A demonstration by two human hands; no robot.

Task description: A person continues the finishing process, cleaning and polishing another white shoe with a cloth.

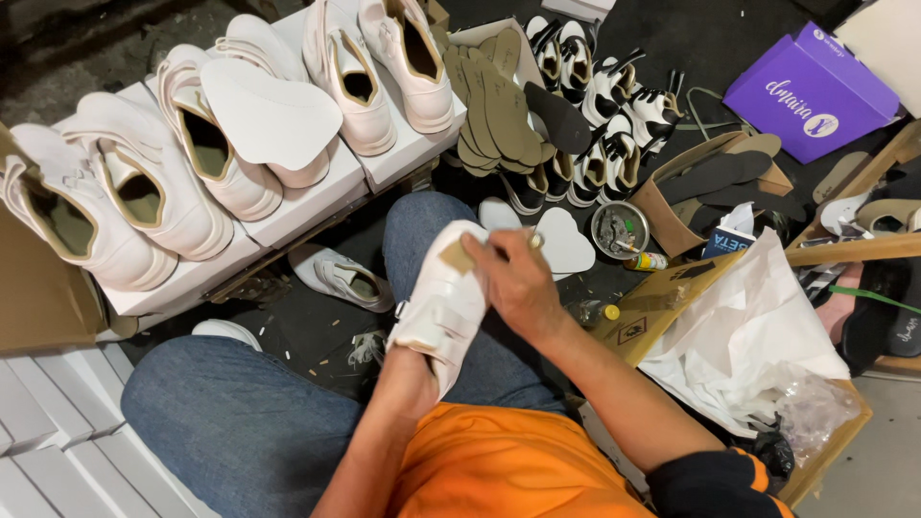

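Head view, centre of the frame. I see a white leather shoe with broad straps [443, 305] held sole-side toward the camera above the denim-clad knees [240, 422], with a tan patch showing at its toe end. The left hand [408, 384] is pushed up inside the shoe from the heel opening, so I cannot tell how its fingers lie; it carries the shoe from within. The right hand [516, 283] rests on the toe end, its fingers pinched shut around a thin pale brush-like stick [533, 240] whose tip meets the shoe near the tan patch.

In my judgement the work goes best with the shoe kept steady on the inner hand and the stick drawn in short, even strokes along the edge, without straying onto the white upper.

Just beyond the shoe, toward centre right, a small round metal tin [619, 230] sits on the dark floor [691, 38], beside white heart-shaped cut pieces [564, 242]. A single white shoe [341, 276] lies on the floor to the left of the knee. In the upper left, a row of matching white shoes [192, 153] stands on white boxes [317, 197], one carrying a white flat insole board [269, 115]. Top centre holds a fan of olive insoles [499, 105] and black-and-white shoes [614, 105]; a purple box [811, 91] lies upper right, crumpled white paper [748, 336] lower right.
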